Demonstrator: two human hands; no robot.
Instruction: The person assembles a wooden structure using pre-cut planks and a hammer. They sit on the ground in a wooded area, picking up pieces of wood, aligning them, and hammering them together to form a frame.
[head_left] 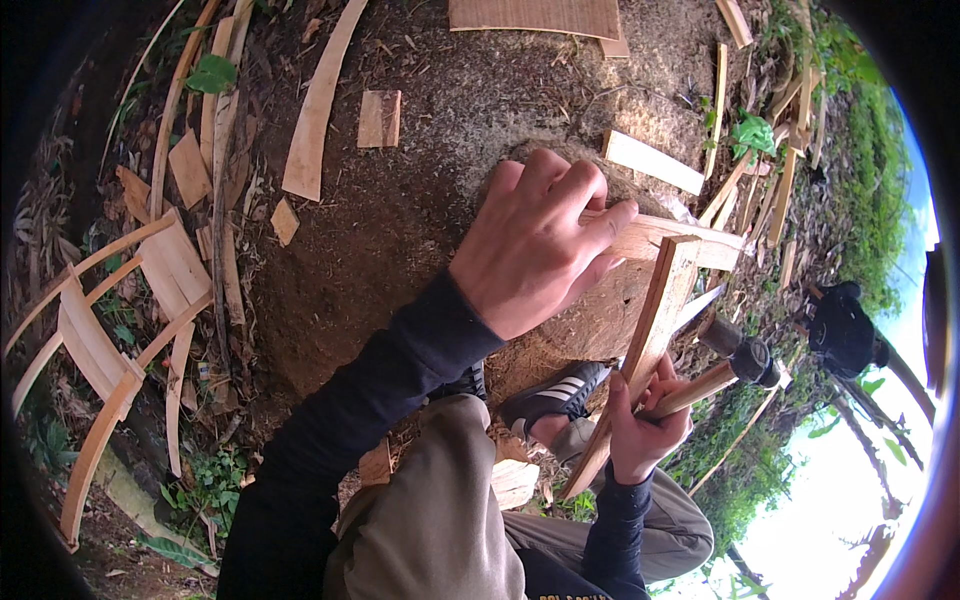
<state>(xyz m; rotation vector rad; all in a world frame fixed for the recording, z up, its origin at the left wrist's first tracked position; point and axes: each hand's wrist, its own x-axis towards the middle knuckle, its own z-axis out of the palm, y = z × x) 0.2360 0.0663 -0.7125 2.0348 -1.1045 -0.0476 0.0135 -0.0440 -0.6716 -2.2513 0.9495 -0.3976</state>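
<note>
My left hand (545, 235) pinches one end of a short wooden strip (690, 240) over a large rounded earth-coloured block. Across that strip's face stands a longer wooden slat (650, 325), its upper end against it. Whether the two are fastened cannot be made out. My right hand (645, 425) is closed around the slat's lower half and also grips the wooden handle of a hammer (705, 388). The hammer's dark metal head (745, 355) points away to the right. The fingers of my left hand partly hide the short strip's near end.
A wooden frame of curved slats (170, 265) lies at the left. Loose offcuts (380, 118) and a long curved slat (325, 95) rest on the soil. A pale strip (655, 162) lies beyond my left hand. My shoe (555, 395) is below the block.
</note>
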